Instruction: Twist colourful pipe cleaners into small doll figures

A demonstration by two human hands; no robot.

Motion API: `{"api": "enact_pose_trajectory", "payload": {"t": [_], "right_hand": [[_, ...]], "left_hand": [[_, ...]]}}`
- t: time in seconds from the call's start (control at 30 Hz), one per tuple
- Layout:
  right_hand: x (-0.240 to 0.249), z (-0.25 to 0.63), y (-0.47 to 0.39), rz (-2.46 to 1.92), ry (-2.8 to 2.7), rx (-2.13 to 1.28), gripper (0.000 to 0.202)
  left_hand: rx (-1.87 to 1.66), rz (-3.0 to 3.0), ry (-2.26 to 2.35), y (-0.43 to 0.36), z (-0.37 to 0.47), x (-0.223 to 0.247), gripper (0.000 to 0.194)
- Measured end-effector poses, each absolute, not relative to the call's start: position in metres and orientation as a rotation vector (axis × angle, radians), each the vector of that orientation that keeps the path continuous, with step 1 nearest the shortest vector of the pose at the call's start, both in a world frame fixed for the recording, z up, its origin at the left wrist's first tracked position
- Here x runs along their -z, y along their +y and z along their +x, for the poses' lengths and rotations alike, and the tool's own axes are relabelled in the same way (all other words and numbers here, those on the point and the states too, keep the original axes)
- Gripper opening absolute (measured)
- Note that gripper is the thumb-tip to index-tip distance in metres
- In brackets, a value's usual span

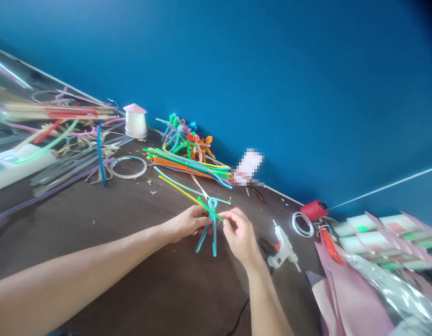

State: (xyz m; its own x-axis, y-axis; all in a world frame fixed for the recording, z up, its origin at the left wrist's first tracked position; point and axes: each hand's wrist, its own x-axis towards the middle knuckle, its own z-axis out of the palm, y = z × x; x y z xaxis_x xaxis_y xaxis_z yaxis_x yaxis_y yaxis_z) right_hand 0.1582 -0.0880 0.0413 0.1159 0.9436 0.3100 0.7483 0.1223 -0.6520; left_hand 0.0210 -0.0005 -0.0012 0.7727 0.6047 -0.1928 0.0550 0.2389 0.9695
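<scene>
My left hand (193, 221) pinches a light blue pipe-cleaner figure (213, 219) with a looped head and two legs hanging down. A short green pipe cleaner (208, 208) crosses the figure just below its loop. Its right end is pinched between the thumb and fingers of my right hand (237, 226). Behind my hands lie a yellow pipe cleaner (177, 188) and a pale green one (186, 187). Farther back is a bundle of coloured pipe cleaners (191, 164), with several finished-looking figures (187, 137) behind it.
A white glue gun (284, 247) lies right of my hands, near a red spool (314, 211) and white rings (302, 225). Pink sheets (352, 289) fill the right. A white cup (135, 122), a clear ring (128, 167) and sticks (61, 112) are at the left.
</scene>
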Motion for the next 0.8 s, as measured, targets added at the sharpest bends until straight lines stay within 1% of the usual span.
{"api": "enact_pose_trajectory", "payload": {"t": [0.1, 0.17, 0.3, 0.37, 0.47, 0.63, 0.8], "right_hand": [[-0.039, 0.161, -0.088, -1.66, -1.665, -0.337, 0.024], [-0.038, 0.161, -0.088, -1.652, -1.66, -0.336, 0.023], [-0.037, 0.16, -0.088, -1.646, -1.659, -0.341, 0.022], [-0.037, 0.16, -0.088, -1.637, -1.647, -0.361, 0.02], [-0.035, 0.165, -0.089, -1.621, -1.564, -0.43, 0.018], [-0.028, 0.179, -0.09, -1.655, -1.401, -0.563, 0.029], [-0.03, 0.172, -0.09, -1.64, -1.45, -0.549, 0.025]], "left_hand": [[-0.395, 1.323, 0.606, -0.001, 0.019, 0.001, 0.02], [-0.43, 1.323, 0.625, -0.002, 0.018, -0.001, 0.02], [-0.465, 1.285, 0.663, -0.003, 0.018, -0.006, 0.036], [-0.465, 1.279, 0.682, -0.004, 0.019, -0.008, 0.039], [-0.506, 1.255, 0.704, -0.004, 0.02, -0.007, 0.038], [-0.615, 1.144, 0.734, -0.002, 0.022, 0.0, 0.036], [-0.658, 1.163, 0.732, -0.003, 0.023, 0.004, 0.035]]}}
